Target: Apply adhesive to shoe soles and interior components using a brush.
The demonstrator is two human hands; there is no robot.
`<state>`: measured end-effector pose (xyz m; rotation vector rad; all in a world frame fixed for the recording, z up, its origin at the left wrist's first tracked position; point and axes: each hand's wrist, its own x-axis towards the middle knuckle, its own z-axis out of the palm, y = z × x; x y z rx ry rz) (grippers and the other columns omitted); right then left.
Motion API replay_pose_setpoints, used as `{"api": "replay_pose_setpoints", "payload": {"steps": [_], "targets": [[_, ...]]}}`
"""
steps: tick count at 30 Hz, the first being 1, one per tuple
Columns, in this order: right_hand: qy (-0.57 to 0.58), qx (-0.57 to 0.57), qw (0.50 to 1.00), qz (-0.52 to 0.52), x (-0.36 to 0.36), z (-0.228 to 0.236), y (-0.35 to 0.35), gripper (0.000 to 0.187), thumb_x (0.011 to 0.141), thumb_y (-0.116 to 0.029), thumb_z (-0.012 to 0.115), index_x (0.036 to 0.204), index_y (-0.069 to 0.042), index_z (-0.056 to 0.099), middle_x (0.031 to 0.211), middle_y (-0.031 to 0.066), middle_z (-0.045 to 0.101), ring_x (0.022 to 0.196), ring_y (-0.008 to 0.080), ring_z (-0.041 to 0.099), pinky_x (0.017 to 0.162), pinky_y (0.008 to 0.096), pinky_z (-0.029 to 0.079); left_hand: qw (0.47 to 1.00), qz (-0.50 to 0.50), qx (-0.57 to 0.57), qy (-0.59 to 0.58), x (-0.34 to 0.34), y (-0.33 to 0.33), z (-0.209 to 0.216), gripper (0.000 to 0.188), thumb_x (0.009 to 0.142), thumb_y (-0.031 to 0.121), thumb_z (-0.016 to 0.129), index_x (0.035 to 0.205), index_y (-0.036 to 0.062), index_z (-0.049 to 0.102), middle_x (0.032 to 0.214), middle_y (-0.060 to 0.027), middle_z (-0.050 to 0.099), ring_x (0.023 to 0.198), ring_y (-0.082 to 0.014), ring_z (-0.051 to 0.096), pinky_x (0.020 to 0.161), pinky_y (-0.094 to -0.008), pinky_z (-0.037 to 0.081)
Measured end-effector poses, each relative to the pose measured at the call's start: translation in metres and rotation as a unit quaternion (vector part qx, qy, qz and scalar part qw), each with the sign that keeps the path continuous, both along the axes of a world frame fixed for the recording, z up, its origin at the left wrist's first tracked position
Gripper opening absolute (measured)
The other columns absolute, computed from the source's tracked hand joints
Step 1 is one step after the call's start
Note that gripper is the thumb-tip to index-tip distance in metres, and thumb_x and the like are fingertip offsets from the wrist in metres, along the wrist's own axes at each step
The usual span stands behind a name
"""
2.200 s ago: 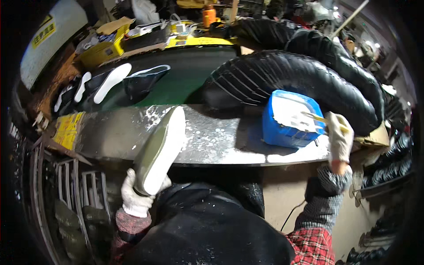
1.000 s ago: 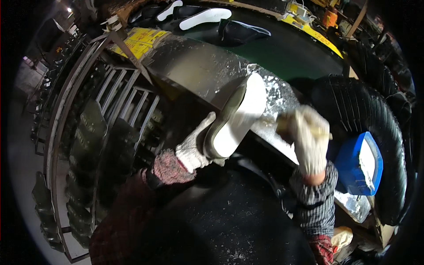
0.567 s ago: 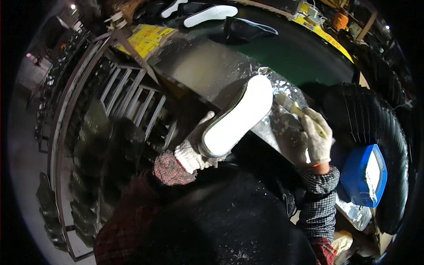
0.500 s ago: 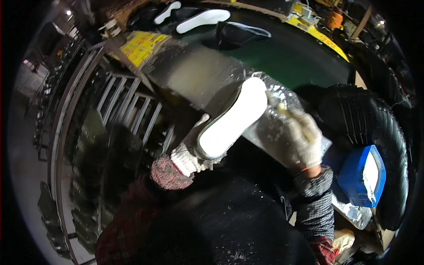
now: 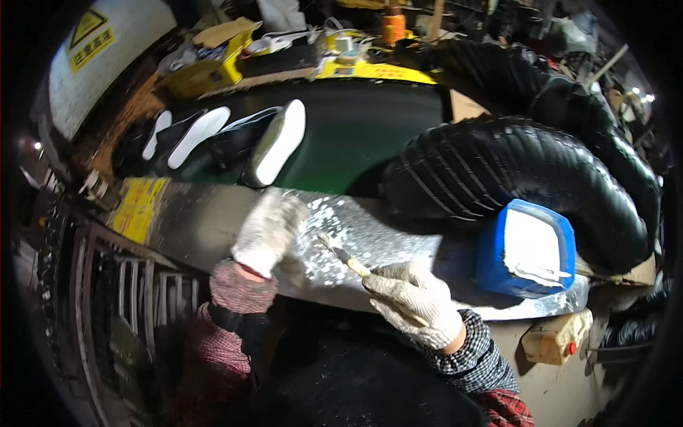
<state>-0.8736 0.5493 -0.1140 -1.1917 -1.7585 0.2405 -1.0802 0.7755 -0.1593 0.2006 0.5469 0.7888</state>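
Observation:
In my gloved right hand [image 5: 420, 302] is a small brush [image 5: 343, 255], fingers closed on its pale handle, bristles out over the white-spattered metal ledge [image 5: 377, 231]. My gloved left hand [image 5: 267, 231] is over the ledge, right by the lower end of a shoe [image 5: 283, 146] with a bright white sole turned up. Its fingers are smeared by motion, so whether they still touch the shoe is unclear. That shoe lies on the dark green belt [image 5: 348, 135], beside other dark shoes with white soles [image 5: 199, 137]. To the right stands a blue cut-open container [image 5: 494, 267] of white paste.
A thick black ribbed hose [image 5: 526, 164] curves behind the blue container. Metal racks [image 5: 135, 292] stand low on the left. Below the ledge at right is a yellowish jug [image 5: 555, 338] with a red cap. Behind the belt sits a yellow box [image 5: 206, 75] among clutter.
My left hand has carried the white-soled shoe forward onto the belt by the others. My right hand has moved over the ledge, its brush now plain. The view has swung right.

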Motion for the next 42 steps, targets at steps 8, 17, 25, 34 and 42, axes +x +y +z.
{"api": "replay_pose_setpoints", "payload": {"steps": [8,17,25,34,42], "targets": [[0.031,0.019,0.996,-0.076,0.037,0.02,-0.076,0.035,0.075,0.004,0.071,0.109,-0.001,0.064,0.091,0.0134,0.061,0.076,0.0248,0.061,0.065,0.0308,0.051,0.961,-0.203,0.018,0.185,0.148,-0.029,0.016,0.026,0.089,0.037,0.065,0.09,0.0183,0.048,0.051,0.0018,0.035,0.038,-0.0087,0.032,0.036,-0.0216,0.035],[0.017,0.081,0.91,-0.407,0.127,0.065,-0.151,0.02,0.085,-0.006,0.067,0.103,0.001,0.063,0.088,0.0091,0.065,0.076,0.0146,0.063,0.067,0.025,0.051,0.979,-0.085,0.075,-0.168,-0.041,-0.066,0.033,0.047,0.094,0.04,0.049,0.13,0.0103,0.043,0.045,0.0069,0.033,0.035,-0.0051,0.033,0.034,-0.0197,0.033],[-0.077,0.028,0.865,-0.495,0.13,0.052,-0.165,0.012,0.088,-0.009,0.063,0.09,0.002,0.064,0.072,0.0034,0.061,0.063,0.0079,0.055,0.059,0.0235,0.046,0.98,-0.066,-0.048,0.182,-0.16,-0.171,0.005,0.06,0.094,0.034,0.05,0.14,0.001,0.029,0.107,-0.0135,0.063,0.092,-0.0264,0.06,0.066,-0.0338,0.054],[0.205,-0.033,0.958,-0.198,-0.029,0.079,-0.028,0.016,0.087,-0.004,0.06,0.1,0.003,0.064,0.081,0.0097,0.064,0.064,0.01,0.058,0.059,0.0214,0.047,0.938,-0.123,0.193,0.261,-0.09,-0.135,-0.012,0.019,0.092,0.012,0.056,0.108,0.0015,0.059,0.09,-0.0079,0.063,0.081,-0.0203,0.063,0.072,-0.0344,0.052],[0.232,-0.103,0.962,-0.102,-0.018,0.021,0.056,0.021,0.093,-0.01,0.056,0.103,0.006,0.064,0.087,0.008,0.067,0.073,0.0115,0.06,0.067,0.0231,0.05,0.845,0.023,0.48,0.237,-0.099,-0.117,-0.022,0.038,0.093,0.003,0.05,0.132,0.0005,0.048,0.126,-0.0079,0.057,0.108,-0.0126,0.055,0.09,-0.0272,0.046]]}}
